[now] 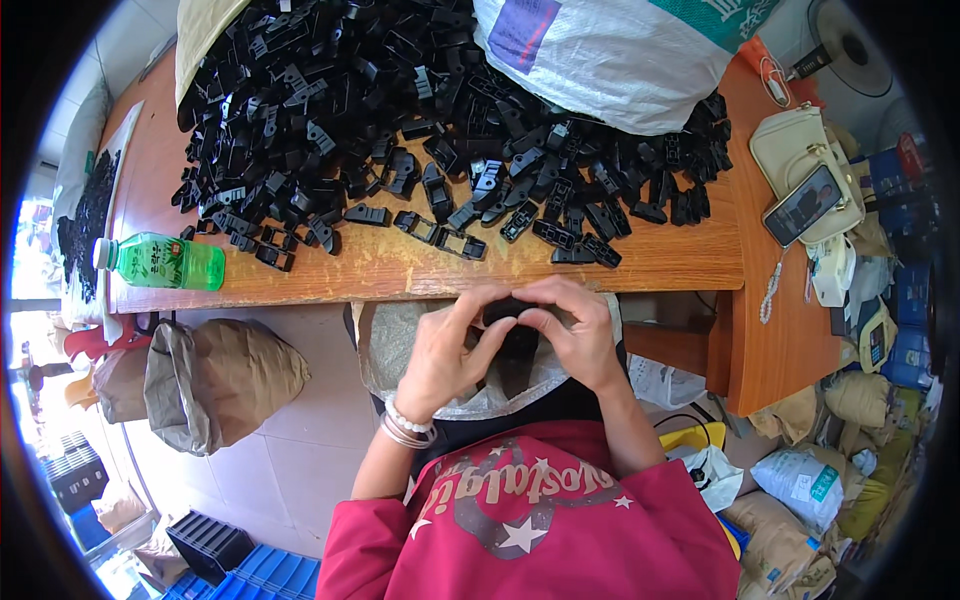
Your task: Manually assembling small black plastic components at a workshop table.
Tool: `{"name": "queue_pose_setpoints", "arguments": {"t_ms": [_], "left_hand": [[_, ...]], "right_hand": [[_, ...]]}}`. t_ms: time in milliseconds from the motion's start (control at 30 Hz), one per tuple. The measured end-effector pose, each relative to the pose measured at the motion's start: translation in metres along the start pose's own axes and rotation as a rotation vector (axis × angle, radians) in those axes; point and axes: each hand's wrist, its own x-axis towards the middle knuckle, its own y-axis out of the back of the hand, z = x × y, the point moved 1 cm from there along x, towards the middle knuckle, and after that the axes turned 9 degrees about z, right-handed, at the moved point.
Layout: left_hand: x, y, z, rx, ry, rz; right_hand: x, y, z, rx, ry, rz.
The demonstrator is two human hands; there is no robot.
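Just off the table's front edge, my left hand (447, 347) and my right hand (574, 330) meet over the mouth of a pale woven sack (392, 345). Fingers and thumbs of both are closed around a small black plastic part (503, 309), mostly hidden by the fingers. Below it the sack's inside looks dark. On the table, closest to my hands, lie loose black plastic parts (461, 245), some open-framed and some narrow with ribbed sides. Behind them rises a big heap of similar black parts (330, 90).
A green-tinted bottle (165, 262) lies on its side at the table's left. A white woven sack (600, 80) rests on the heap. At right are a cream handbag (790, 140) and a phone (803, 205). Brown sacks (225, 380) and blue crates (270, 575) stand on the floor.
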Motion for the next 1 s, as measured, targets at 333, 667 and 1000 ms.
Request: {"name": "queue_pose_setpoints", "arguments": {"t_ms": [333,667,1000], "left_hand": [[0.033,0.011,-0.022,0.744,-0.289,0.052],[0.015,0.0,-0.011,0.053,-0.03,0.201],[0.013,0.003,-0.009,-0.487,0.543,0.037]], "right_hand": [[0.009,0.024,0.008,-0.817,0.189,0.395],[0.001,0.038,0.026,-0.822,0.155,0.419],[0.007,0.031,0.022,-0.847,0.326,0.258]]}}
